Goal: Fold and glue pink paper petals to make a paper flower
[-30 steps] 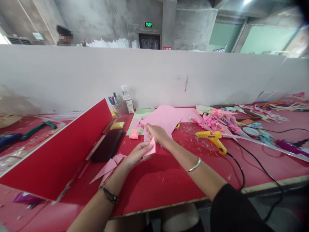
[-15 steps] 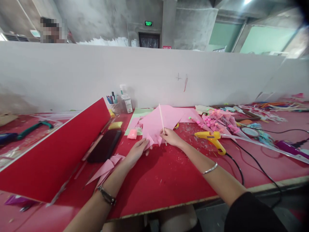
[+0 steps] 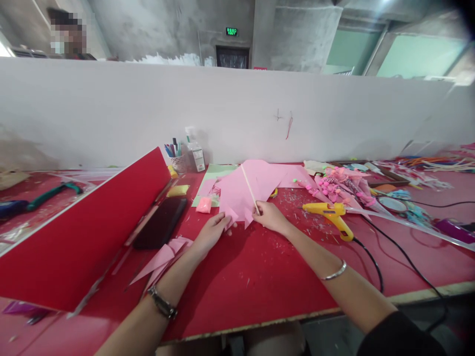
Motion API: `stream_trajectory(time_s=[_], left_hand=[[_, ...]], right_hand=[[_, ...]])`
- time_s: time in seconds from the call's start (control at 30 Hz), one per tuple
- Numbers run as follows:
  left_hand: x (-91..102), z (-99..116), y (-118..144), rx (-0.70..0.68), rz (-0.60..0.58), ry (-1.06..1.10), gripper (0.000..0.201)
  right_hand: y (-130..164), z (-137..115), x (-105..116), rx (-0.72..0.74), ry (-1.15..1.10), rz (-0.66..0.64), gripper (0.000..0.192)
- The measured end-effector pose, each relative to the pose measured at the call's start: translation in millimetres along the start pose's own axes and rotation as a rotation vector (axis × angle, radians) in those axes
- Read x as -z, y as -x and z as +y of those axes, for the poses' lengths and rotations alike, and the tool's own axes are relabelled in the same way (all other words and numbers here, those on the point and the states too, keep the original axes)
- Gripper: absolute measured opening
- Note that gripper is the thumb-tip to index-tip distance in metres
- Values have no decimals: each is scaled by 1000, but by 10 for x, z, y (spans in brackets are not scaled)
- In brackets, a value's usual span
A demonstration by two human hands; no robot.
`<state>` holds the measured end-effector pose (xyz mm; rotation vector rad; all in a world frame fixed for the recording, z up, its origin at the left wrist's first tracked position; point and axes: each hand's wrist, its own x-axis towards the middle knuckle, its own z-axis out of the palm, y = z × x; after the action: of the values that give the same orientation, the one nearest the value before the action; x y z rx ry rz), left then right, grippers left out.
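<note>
My right hand (image 3: 270,216) pinches a thin wooden stick (image 3: 249,188) that slants up and to the left over a heap of pink paper sheets (image 3: 256,184). My left hand (image 3: 211,231) holds a small folded pink paper piece (image 3: 232,217) at its fingertips, touching the edge of the pink sheets. The two hands are about a hand's width apart on the red table (image 3: 260,277). More folded pink paper (image 3: 163,259) lies under my left forearm.
A yellow glue gun (image 3: 329,212) with a black cable lies right of my right hand. A black phone (image 3: 160,223), a tilted red board (image 3: 81,232), a pen cup (image 3: 177,157), a bottle (image 3: 195,152) and pink craft clutter (image 3: 341,185) surround the spot. A white partition (image 3: 237,113) runs behind.
My right hand picked up the wooden stick from the pink sheets and holds it slanted. My left hand lowered the small folded pink piece to the table by the sheets.
</note>
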<state>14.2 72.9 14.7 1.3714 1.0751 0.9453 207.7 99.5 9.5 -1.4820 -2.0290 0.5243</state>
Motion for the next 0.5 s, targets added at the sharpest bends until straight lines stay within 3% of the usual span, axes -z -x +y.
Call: stream_trajectory(time_s=[0.27,0.5], left_hand=[[-10,-33,1,14,2,100,21],[-19,53,53,95,-134,249,23]], right_hand=[[84,-90,141,41,222,116,25],[148,-249,259,507,762,157,18]])
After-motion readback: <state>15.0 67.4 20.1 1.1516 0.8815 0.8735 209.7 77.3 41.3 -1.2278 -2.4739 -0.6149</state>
